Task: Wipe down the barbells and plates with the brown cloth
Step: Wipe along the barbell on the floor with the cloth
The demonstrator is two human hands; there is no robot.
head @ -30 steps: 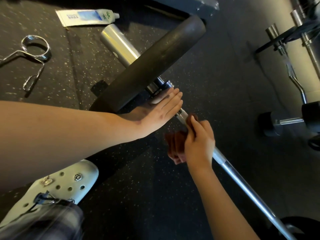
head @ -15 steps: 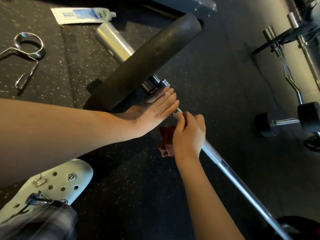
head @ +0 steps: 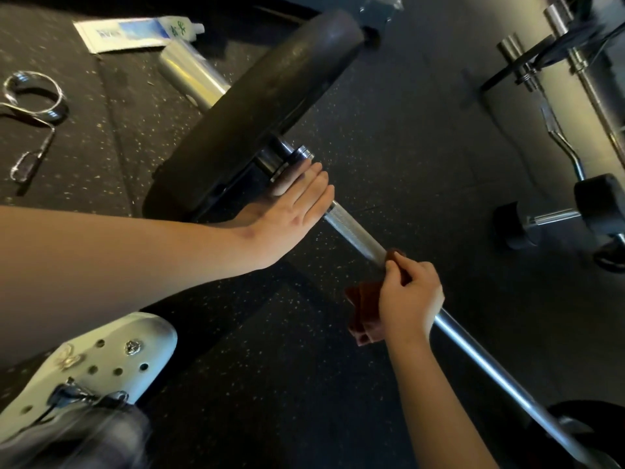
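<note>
A steel barbell (head: 351, 233) lies on the black rubber floor, running from upper left to lower right. A black weight plate (head: 270, 93) sits on its sleeve, just past the collar. My left hand (head: 291, 208) rests flat, fingers straight and together, on the bar beside the collar. My right hand (head: 411, 296) grips the brown cloth (head: 363, 313), wrapped around the bar's knurled part, a short way down the shaft from the left hand. Part of the cloth hangs below the bar; the rest is hidden under my fingers.
A spring collar clip (head: 30, 110) and a white-and-blue tube (head: 135, 32) lie on the floor at upper left. A curl bar (head: 554, 123) and a dumbbell (head: 554, 221) sit at the right. My white clog (head: 94, 367) is at lower left. Another plate (head: 588, 421) shows at lower right.
My right hand has slid the cloth down the bar, away from the collar and my left hand. The left hand stays flat on the bar by the collar.
</note>
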